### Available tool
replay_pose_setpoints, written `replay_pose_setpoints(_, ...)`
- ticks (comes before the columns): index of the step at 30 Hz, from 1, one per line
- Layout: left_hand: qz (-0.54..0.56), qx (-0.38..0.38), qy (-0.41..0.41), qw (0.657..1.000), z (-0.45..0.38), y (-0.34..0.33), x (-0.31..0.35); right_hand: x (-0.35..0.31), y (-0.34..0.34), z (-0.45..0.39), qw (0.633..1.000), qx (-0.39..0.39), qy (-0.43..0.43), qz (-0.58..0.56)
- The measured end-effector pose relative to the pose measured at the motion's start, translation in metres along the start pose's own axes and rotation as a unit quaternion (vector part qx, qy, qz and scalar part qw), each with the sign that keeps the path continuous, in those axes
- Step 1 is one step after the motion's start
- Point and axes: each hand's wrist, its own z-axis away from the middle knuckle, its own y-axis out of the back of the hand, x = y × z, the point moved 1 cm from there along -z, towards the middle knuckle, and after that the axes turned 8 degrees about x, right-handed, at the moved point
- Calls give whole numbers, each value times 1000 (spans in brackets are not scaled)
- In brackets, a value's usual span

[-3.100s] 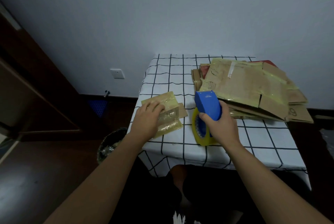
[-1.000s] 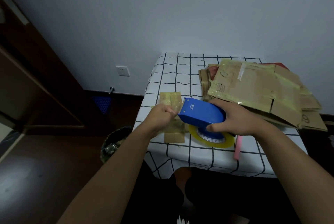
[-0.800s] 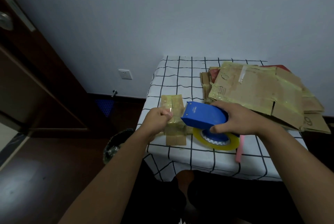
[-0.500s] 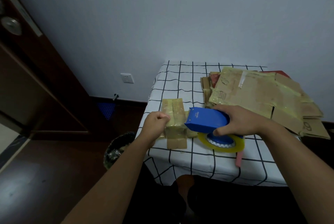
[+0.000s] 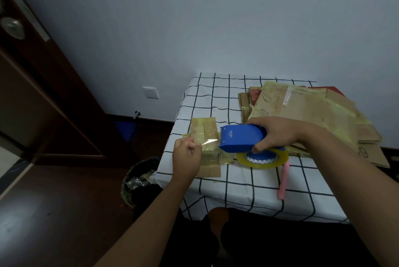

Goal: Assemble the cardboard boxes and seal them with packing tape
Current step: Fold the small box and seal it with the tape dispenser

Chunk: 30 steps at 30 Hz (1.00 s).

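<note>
Nearest to us, our two bare forearms reach out over the near edge of the table, which is draped in a white cloth with a black grid. Our left hand has its grip pinched shut on the free end of a strip of clear tape, drawn taut from the mouth of the dispenser. Our right hand is wrapped closed around the blue tape dispenser, with its yellowish roll hanging below, just above the cloth. A pink stick lies on the cloth near the roll. Under the stretched tape sits the small cardboard box, folded flat and already heavily taped, at the table's left side. Further back on the right lies a stack of flattened cardboard. On the floor left of the table stands a waste bin, and beyond it a wall socket.
</note>
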Motion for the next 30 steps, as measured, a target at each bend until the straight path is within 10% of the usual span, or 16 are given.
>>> replay_pose_setpoints(30,34,-40,272,961,-7,-10,-18,20,-32,-17,999,-30,-15,-36)
